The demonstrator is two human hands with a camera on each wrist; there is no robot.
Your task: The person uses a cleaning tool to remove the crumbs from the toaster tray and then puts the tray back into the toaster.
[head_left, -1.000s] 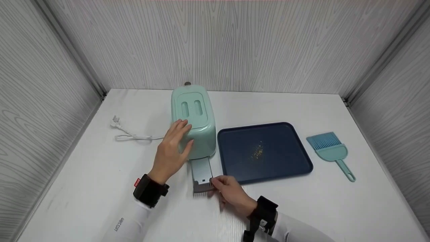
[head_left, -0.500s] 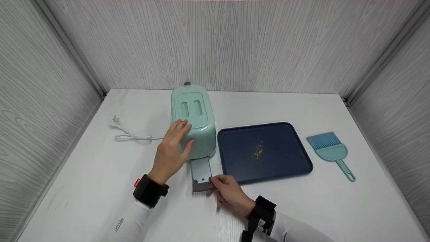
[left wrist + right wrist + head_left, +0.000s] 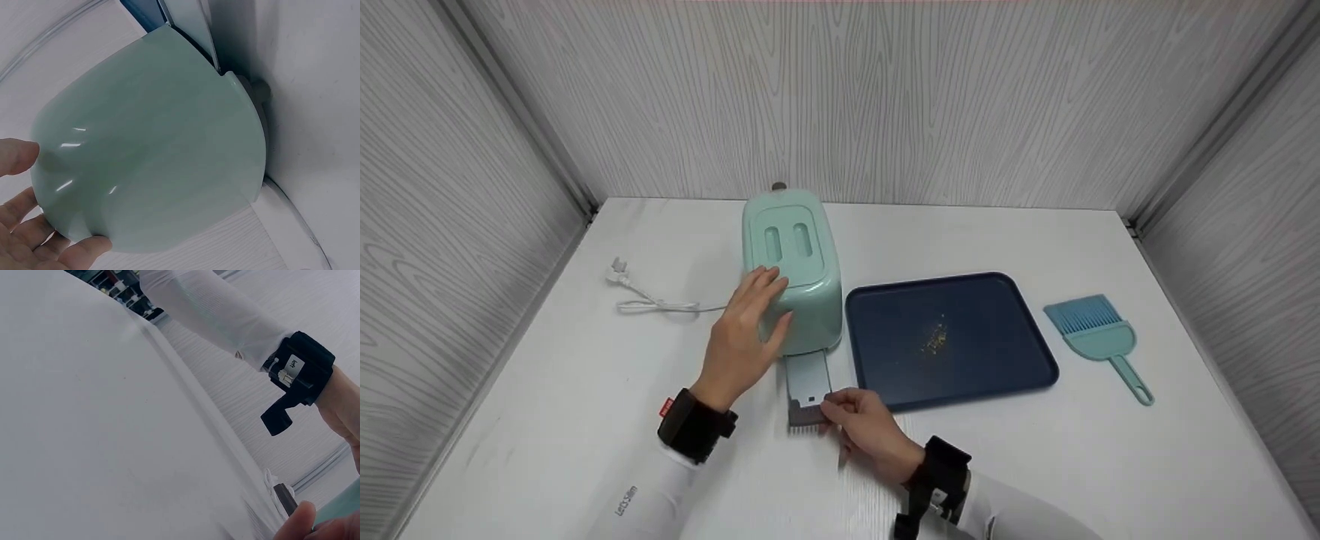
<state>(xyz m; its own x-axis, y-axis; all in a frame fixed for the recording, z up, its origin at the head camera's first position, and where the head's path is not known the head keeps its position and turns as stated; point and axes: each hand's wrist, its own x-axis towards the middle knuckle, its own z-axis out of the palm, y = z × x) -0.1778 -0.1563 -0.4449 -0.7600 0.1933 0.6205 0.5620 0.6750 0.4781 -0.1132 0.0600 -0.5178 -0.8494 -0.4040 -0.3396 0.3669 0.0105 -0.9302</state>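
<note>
A mint-green toaster [image 3: 810,319] stands left of the table's middle. My left hand [image 3: 741,341] rests on its near left corner, fingers on the top and thumb towards the near end. The left wrist view shows those fingertips [image 3: 87,250] against the toaster's smooth shell [image 3: 152,135]. Out of the toaster's near end sticks a flat crumb tray [image 3: 808,379] with a dark grey front edge. My right hand [image 3: 874,435] pinches the right part of that edge between thumb and fingers. Close up, the right thumb [image 3: 301,520] lies on the dark edge [image 3: 286,498].
Right of the toaster lies a navy serving tray [image 3: 1005,367] with crumbs [image 3: 936,339] on it. Farther right is a blue-green brush and dustpan set [image 3: 1101,337]. A white power cord [image 3: 660,306] lies to the left. Walls enclose the table's back and sides.
My right hand has shifted slightly left and forward, and the crumb tray sits a little farther into the toaster. The left hand and the toaster have stayed put.
</note>
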